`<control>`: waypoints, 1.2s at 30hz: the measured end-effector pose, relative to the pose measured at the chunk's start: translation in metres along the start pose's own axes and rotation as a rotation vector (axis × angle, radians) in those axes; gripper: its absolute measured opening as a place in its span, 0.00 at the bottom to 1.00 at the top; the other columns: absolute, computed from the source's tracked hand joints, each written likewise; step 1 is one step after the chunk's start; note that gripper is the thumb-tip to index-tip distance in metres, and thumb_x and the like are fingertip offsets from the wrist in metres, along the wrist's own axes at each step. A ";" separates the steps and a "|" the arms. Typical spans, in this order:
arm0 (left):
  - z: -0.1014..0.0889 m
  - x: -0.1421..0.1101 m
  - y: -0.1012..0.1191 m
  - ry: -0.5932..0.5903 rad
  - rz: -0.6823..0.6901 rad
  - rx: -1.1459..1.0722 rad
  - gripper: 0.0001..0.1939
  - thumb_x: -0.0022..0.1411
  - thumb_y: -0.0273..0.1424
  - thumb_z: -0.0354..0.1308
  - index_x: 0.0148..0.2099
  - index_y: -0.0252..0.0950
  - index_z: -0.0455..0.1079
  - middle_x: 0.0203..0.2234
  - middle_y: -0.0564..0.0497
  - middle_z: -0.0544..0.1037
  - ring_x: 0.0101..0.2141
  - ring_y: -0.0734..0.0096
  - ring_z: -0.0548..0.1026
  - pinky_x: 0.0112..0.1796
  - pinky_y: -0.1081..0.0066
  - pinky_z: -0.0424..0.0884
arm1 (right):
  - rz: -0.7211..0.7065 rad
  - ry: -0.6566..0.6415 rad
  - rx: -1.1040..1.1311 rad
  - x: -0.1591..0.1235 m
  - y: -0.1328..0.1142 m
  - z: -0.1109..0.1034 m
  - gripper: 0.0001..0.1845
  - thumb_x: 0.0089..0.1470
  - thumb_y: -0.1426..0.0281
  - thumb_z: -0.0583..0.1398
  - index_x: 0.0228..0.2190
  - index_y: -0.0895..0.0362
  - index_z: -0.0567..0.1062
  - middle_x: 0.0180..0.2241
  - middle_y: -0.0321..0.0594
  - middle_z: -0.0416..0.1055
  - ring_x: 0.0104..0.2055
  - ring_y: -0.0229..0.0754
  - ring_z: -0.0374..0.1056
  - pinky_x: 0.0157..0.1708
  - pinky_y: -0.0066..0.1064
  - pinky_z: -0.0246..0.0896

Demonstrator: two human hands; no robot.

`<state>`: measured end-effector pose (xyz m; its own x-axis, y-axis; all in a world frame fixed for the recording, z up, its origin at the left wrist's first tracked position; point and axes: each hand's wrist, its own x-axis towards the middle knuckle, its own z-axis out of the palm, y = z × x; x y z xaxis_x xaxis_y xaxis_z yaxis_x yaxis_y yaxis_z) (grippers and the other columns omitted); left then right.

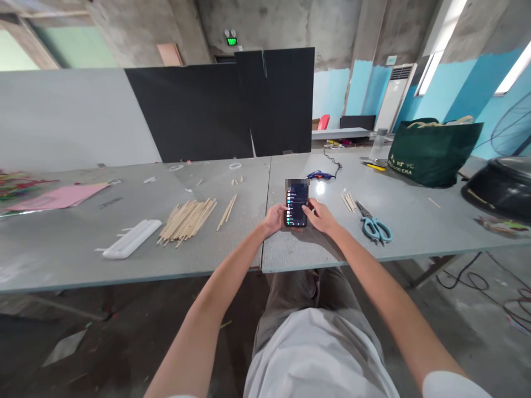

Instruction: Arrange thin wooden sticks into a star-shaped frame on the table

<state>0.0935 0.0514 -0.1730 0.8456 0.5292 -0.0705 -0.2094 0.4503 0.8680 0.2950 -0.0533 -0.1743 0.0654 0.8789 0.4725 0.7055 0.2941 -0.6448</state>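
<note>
A smartphone (297,205) with a lit dark screen showing a list is held upright over the table's near part. My left hand (275,219) is closed round its left edge. On the other side, my right hand (321,215) grips the right edge, its thumb over the screen. To the right lie scissors (374,225) with light blue handles and a few short wooden sticks (349,203). Behind the phone rests a blue glue gun (321,175) with a dark cord. Left of my hands are a pile of wooden sticks (188,220) and a few separate sticks (227,212).
A white plastic object (133,239) and pink sheets (62,198) lie on the grey table (232,251) at left. Black panels (277,102) stand along the back. At right are a green bag (435,152), a yellow cutter (374,166), a clear bottle (378,145) and a black rounded object (500,185).
</note>
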 end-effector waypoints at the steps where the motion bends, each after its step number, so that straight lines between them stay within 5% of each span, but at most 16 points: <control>1: 0.000 -0.001 0.000 0.004 0.001 0.007 0.34 0.55 0.33 0.56 0.63 0.29 0.76 0.47 0.35 0.87 0.45 0.39 0.86 0.50 0.36 0.82 | 0.000 0.011 -0.003 0.000 0.000 0.000 0.20 0.72 0.50 0.54 0.43 0.53 0.74 0.35 0.40 0.79 0.32 0.46 0.70 0.35 0.38 0.63; 11: 0.005 -0.006 0.001 0.040 0.029 0.086 0.31 0.55 0.34 0.58 0.60 0.29 0.77 0.46 0.34 0.87 0.46 0.38 0.86 0.48 0.37 0.83 | 0.022 0.114 0.070 0.003 -0.002 0.000 0.24 0.72 0.46 0.52 0.43 0.52 0.74 0.36 0.41 0.78 0.35 0.47 0.71 0.36 0.37 0.64; 36: 0.000 -0.001 0.001 -0.016 -0.011 0.039 0.33 0.59 0.34 0.56 0.65 0.28 0.74 0.48 0.34 0.86 0.46 0.39 0.85 0.49 0.36 0.82 | 0.013 0.073 -0.043 0.003 -0.004 -0.006 0.22 0.73 0.49 0.54 0.46 0.54 0.75 0.39 0.44 0.81 0.34 0.46 0.72 0.36 0.37 0.62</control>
<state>0.0926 0.0517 -0.1717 0.8555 0.5127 -0.0723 -0.1813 0.4274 0.8857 0.2962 -0.0545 -0.1669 0.1245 0.8524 0.5079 0.7340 0.2653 -0.6252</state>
